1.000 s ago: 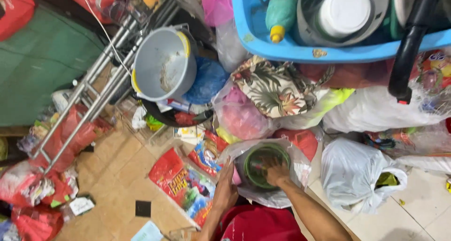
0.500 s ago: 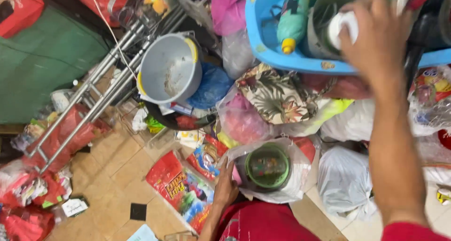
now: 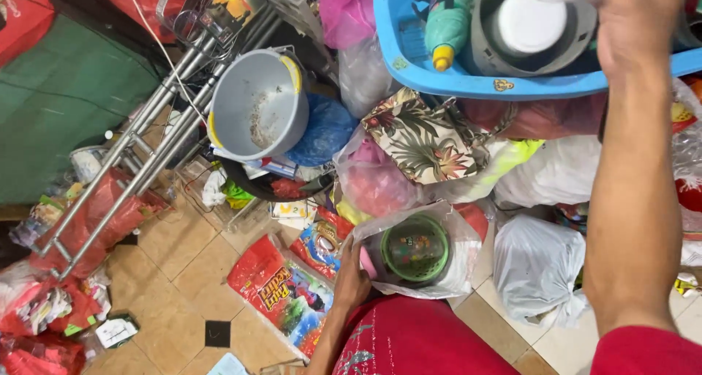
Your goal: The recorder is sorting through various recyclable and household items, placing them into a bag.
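Cluttered tiled floor (image 3: 175, 269) all round me, bags and wrappers everywhere. Nearest: my lap in red cloth (image 3: 424, 342), and just past it my left hand (image 3: 351, 281) grasping the edge of a clear plastic bag (image 3: 457, 269) that holds a green basket (image 3: 415, 249). That hand has stayed on the bag through the last second; bag and basket sit in the same spot, mouth held open.

What changed: my right hand (image 3: 635, 24) was down in the green basket a second ago. Now it is up and far out, over the blue tub (image 3: 475, 86), with the forearm running down the right side of the view. It appears to pinch a bit of thin clear plastic above the white lid (image 3: 530, 20) of the grey pot (image 3: 578, 42) in the tub, but the fingers are cut off at the frame top, so I cannot tell how firmly, or whether it is clenched at all. So the basket is bagged and left alone; work has shifted to the tub.

Further out: a white bag (image 3: 537, 269) beside the basket bag, a floral pouch (image 3: 424, 137) under the tub rim, a teal bottle with yellow cap (image 3: 447, 20) in the tub, a grey bucket (image 3: 256, 108) left of it, metal poles (image 3: 139, 141) leaning, a green mat (image 3: 58, 119) far left.
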